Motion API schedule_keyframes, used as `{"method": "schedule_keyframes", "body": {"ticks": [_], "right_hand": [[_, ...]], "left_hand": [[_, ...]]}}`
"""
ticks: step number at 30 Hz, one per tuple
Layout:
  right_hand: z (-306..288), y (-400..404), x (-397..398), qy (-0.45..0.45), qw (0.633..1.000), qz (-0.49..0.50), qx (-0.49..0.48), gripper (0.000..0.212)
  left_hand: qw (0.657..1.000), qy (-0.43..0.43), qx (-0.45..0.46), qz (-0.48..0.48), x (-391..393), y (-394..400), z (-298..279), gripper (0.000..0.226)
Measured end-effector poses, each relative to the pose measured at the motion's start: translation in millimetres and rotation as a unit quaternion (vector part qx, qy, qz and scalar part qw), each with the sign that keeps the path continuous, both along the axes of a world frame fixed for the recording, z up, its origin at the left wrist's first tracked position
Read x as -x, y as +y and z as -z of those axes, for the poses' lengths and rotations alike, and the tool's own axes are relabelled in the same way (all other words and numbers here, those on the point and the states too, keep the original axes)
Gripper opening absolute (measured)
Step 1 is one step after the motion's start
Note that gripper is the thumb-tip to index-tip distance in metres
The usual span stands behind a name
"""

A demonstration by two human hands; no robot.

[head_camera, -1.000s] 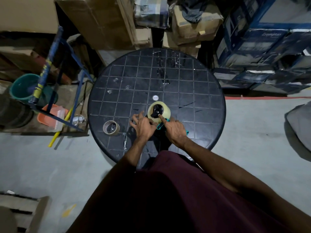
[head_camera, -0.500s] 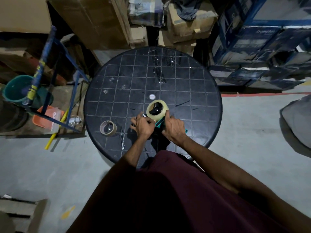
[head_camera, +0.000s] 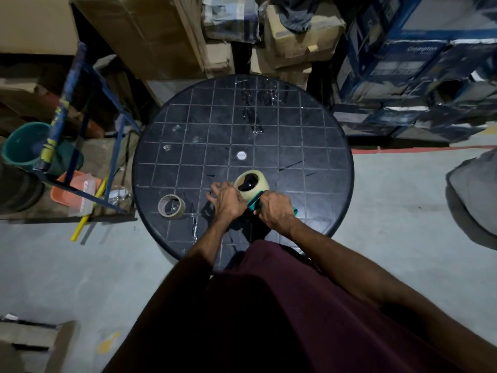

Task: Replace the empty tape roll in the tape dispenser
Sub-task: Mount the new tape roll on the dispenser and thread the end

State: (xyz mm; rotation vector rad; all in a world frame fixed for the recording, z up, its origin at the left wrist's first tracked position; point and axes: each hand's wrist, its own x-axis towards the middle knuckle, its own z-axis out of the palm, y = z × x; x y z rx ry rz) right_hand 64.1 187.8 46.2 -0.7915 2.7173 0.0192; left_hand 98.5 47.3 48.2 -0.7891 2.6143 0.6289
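Head view: both hands, left hand (head_camera: 228, 201) and right hand (head_camera: 274, 211), are gripping the tape dispenser (head_camera: 254, 205) carrying the new tape roll (head_camera: 252, 187). Left of the dispenser, the empty roll (head_camera: 171, 206) is lying on the counter (head_camera: 309, 146)

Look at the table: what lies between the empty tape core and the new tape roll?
In the head view, the left hand lies between the empty tape core and the new tape roll; otherwise bare table.

Black grid, pale tape, teal dispenser

The round surface (head_camera: 309, 146) is black with a pale square grid; the new tape roll (head_camera: 255, 190) is cream, the tape dispenser (head_camera: 253, 203) teal, and the empty roll (head_camera: 171, 206) at 8 o'clock brown.
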Motion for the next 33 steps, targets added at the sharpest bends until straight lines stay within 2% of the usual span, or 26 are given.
{"method": "schedule_keyframes", "body": {"ticks": [12,16,18,20,22,25,29,33], "right_hand": [[-12.2,-12.9,3.1,0.008,1.000,-0.024,-0.001,0.042],[-12.6,-16.6,1.5,0.014,0.999,-0.049,-0.009,0.034],[-9.4,-15.1,3.9,0.009,0.999,-0.051,-0.008,0.030],[-6.5,-12.1,5.5,-0.003,0.999,-0.041,-0.006,0.029],[-3.8,-7.4,7.4,-0.019,1.000,-0.013,0.018,0.032],[0.1,2.6,10.0,-0.042,0.997,0.028,0.056,0.038],[7.1,17.2,16.1,-0.075,0.994,0.042,0.066,0.047],[8.2,18.1,18.9,-0.124,0.985,0.096,0.071,0.057]], "left_hand": [[0.998,0.040,0.039,-0.006,-5.1,-16.9,-2.5,0.010],[0.997,0.051,0.057,-0.006,-10.5,-20.2,-3.7,0.008],[0.996,0.052,0.073,0.027,-11.7,-19.3,-6.0,0.012],[0.993,0.038,0.089,0.066,-12.9,-17.3,-7.5,0.027],[0.993,0.028,0.083,0.074,-13.6,-17.2,-8.4,0.039],[0.995,0.003,0.074,0.071,-16.6,-21.8,-9.2,0.036],[0.995,0.015,0.051,0.089,-21.5,-23.2,-10.0,0.027],[0.996,-0.001,-0.009,0.084,-17.7,-26.0,-11.5,0.026]]}}
